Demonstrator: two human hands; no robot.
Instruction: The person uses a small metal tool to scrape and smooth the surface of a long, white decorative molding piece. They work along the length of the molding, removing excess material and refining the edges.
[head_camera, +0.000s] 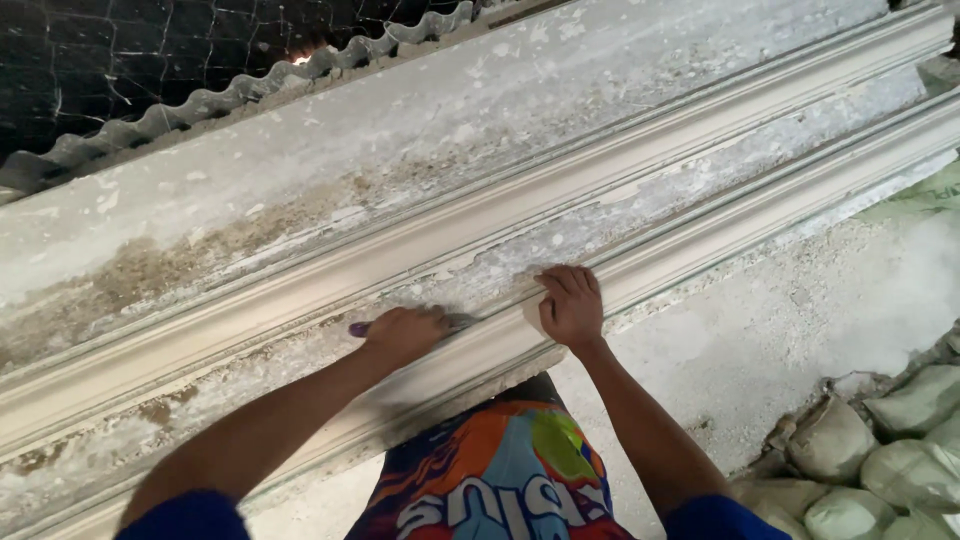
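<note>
Left hand (405, 333) fisted around purple-handled tool (359, 328), blade at the groove of long white moulding (660, 262). Right hand (570, 305) flat, fingers together, just beside the blade. Looks mid-scrape; next stroke needs steady bracing.

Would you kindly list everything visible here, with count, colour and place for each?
Plaster moulding: one long piece, off-white, running diagonally across the frame.
Work surface: one, whitish with brown stains, behind the moulding.
Corrugated sheet: one, grey, along the upper left edge.
Netting: one, dark, top left.
Sacks: several, pale grey-green, lower right.
Floor: dusty white, right of centre.
Tool: one, purple handle end showing, in the left hand.
Shorts: one pair, multicoloured, bottom centre.
Left hand: closed round the tool, on the moulding.
Right hand: flat on the moulding.
</note>
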